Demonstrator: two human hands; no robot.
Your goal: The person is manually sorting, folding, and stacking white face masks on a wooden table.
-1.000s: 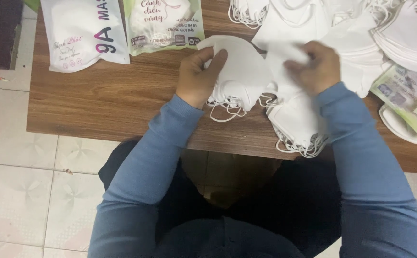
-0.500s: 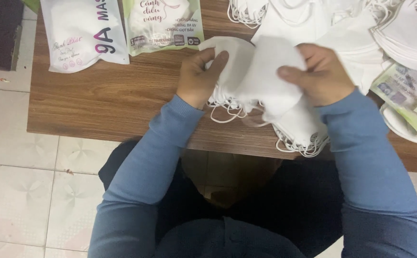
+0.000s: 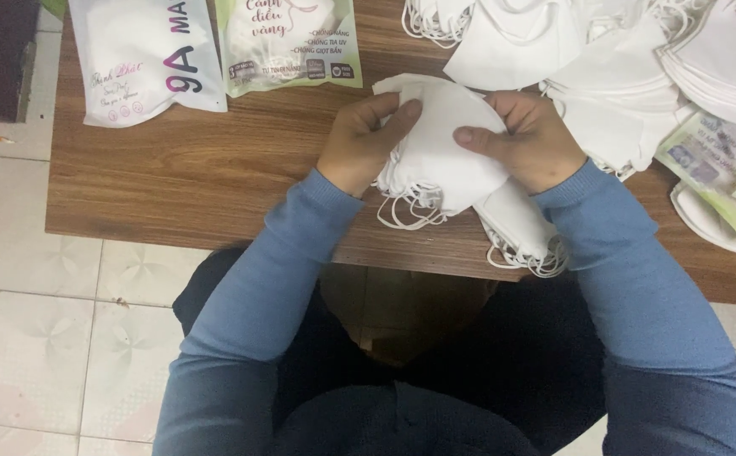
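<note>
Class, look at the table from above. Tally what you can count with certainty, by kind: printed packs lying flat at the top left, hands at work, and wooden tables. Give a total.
Printed packs, top left: 2 (white pack, green-edged pack)
Hands: 2 (left hand, right hand), both gripping the white mask stack
Wooden table: 1
Total: 5

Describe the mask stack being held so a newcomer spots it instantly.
On the wooden table, look at the near edge in the middle, between the two blue sleeves. The stack of white masks sits pinched between the left hand and right hand, ear loops dangling; unlike the loose piles behind, it is gripped.
</note>
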